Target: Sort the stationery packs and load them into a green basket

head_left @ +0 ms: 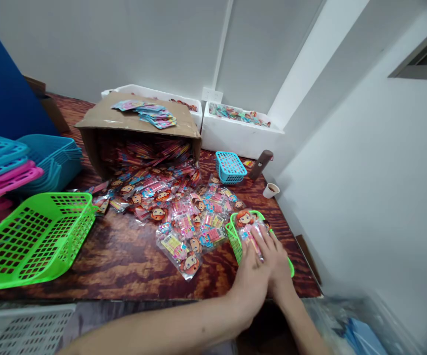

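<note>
Both my hands rest on a small green basket [232, 235] at the table's front right. My left hand [251, 282] and my right hand [277, 260] press down on a clear toy packet [249, 228] with a cartoon girl's face that lies in the basket. The fingers of both hands lie fairly flat over the packet. To the left of the basket, a heap of similar toy packets [169, 207] spills from a tipped cardboard box [139, 129].
A large green basket [32, 236] sits at front left, with stacked blue and pink baskets [17, 165] behind it. A small blue basket [230, 167], a brown cylinder [261, 163] and a paper cup [271, 190] stand at back right. Two white foam boxes [235, 134] line the wall.
</note>
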### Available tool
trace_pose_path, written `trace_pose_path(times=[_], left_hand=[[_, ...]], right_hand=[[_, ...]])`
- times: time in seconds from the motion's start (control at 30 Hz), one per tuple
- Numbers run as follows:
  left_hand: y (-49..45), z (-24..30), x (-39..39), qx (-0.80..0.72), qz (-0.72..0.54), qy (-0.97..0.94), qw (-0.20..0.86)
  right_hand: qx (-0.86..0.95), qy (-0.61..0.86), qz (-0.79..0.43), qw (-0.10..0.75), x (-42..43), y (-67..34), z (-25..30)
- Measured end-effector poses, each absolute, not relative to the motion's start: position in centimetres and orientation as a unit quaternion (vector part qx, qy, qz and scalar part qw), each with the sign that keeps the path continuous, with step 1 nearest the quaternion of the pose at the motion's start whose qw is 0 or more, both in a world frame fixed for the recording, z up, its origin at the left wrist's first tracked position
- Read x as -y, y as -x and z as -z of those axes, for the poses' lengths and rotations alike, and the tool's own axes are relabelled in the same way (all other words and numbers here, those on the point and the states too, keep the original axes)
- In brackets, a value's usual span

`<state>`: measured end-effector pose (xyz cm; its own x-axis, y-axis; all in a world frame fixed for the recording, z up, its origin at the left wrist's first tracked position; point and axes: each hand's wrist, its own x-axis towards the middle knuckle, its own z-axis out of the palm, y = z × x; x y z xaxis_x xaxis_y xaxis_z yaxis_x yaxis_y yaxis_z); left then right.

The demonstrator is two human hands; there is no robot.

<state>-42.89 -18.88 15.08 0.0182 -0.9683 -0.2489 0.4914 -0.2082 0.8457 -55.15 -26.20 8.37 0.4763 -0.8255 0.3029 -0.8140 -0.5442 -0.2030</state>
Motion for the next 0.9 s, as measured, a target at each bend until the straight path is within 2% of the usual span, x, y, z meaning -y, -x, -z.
trace_pose_path(times=[0.07, 0.13, 0.23, 0.33, 0.4, 0.5, 0.6, 0.7, 0.8, 0.9], left_hand=[[41.0, -15.7, 18.4, 0.434, 0.579, -0.467, 0.508], [39.1, -15.5, 19.2, 0.584, 0.482, -0.468, 0.456], [37.1, -13.8, 21.8, 0.715, 0.331, -0.48, 0.386], [36.7, -11.6, 23.7, 0.776, 0.232, -0.485, 0.329], [36.9, -10.7, 24.0, 0.797, 0.171, -0.483, 0.32], [37.3, -10.5, 23.8, 0.817, 0.088, -0.493, 0.288], [37.6, -11.1, 24.1, 0.822, 0.069, -0.513, 0.239], [38.2, -11.7, 24.9, 0.814, 0.11, -0.528, 0.215], [38.9, -11.5, 25.7, 0.815, 0.143, -0.494, 0.267], [39.0, -10.5, 26.3, 0.819, 0.147, -0.461, 0.31]], right_hand=[[-0.469, 0.867, 0.168, -0.014, 26.2, 55.1, -8.0], [-0.454, 0.876, 0.162, 0.001, 26.1, 55.3, -8.0], [-0.438, 0.874, 0.181, 0.111, 26.2, 56.3, -8.7], [-0.465, 0.82, 0.261, 0.208, 26.6, 57.6, -9.5], [-0.51, 0.781, 0.304, 0.195, 26.9, 58.1, -9.5], [-0.52, 0.803, 0.261, 0.131, 27.3, 57.8, -8.8], [-0.487, 0.852, 0.183, 0.056, 27.5, 56.8, -8.2], [-0.484, 0.865, 0.133, -0.004, 27.5, 56.2, -8.6], [-0.481, 0.865, 0.146, 0.001, 27.6, 56.6, -8.9], [-0.489, 0.844, 0.212, 0.062, 27.8, 57.6, -8.4]])
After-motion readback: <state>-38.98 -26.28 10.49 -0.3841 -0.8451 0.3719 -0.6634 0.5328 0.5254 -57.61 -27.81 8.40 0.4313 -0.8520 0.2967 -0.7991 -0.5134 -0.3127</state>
